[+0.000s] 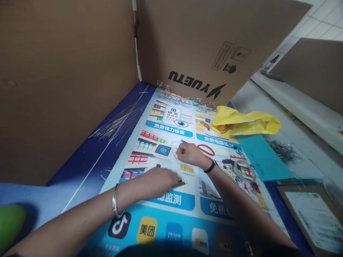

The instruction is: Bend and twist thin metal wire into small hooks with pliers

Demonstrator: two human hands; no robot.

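Note:
My left hand [162, 181], with a silver bangle at its wrist, is closed low over the printed poster [171, 210]. A thin dark pointed end [180, 184] sticks out beside its fingers; I cannot make out what it belongs to. Up and to the right, my right hand [191, 155] is curled closed, a black band around its wrist. A fine looped wire [174, 149] shows at its fingers. Just behind this hand lie scissors with red handles [206, 150], partly hidden by the wrist.
Cardboard panels [66, 78] stand at the left and back. Loose thin wires [118, 125] lie on the blue surface at left. On the right are a yellow plastic bag [249, 121], a teal sheet [265, 159], a tangled wire heap [282, 151] and a labelled packet [313, 217].

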